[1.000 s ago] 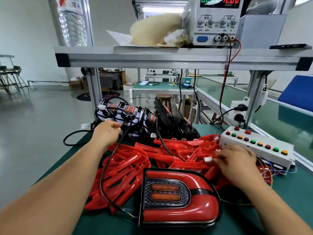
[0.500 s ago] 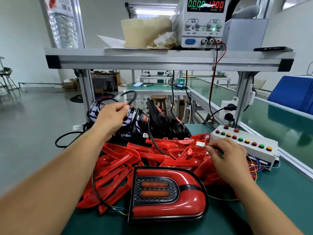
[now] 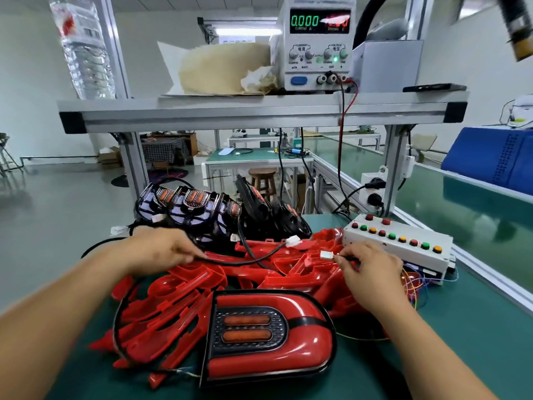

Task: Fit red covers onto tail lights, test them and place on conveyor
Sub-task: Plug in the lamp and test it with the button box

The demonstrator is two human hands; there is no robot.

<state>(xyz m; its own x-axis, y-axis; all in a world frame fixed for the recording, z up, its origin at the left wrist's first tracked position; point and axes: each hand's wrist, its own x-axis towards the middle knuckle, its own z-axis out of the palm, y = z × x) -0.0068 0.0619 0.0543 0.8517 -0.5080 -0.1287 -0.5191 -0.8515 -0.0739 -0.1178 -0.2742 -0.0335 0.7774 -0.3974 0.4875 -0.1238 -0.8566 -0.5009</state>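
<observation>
A tail light with its red cover fitted lies on the green mat in front of me. Its black cable loops left and up to a white plug. My left hand pinches this cable above the pile of loose red covers. My right hand pinches the wires of a second white connector, which comes from the tester side. The two plugs are apart. Uncovered black tail lights are stacked behind the red covers.
A white test box with coloured buttons sits at the right, with loose coloured wires beside it. A power supply stands on the aluminium shelf overhead. The green conveyor runs along the right.
My left hand has come down from the stacked black lights and drawn the cable with its white plug toward the right. My right hand has lifted its connector a little.
</observation>
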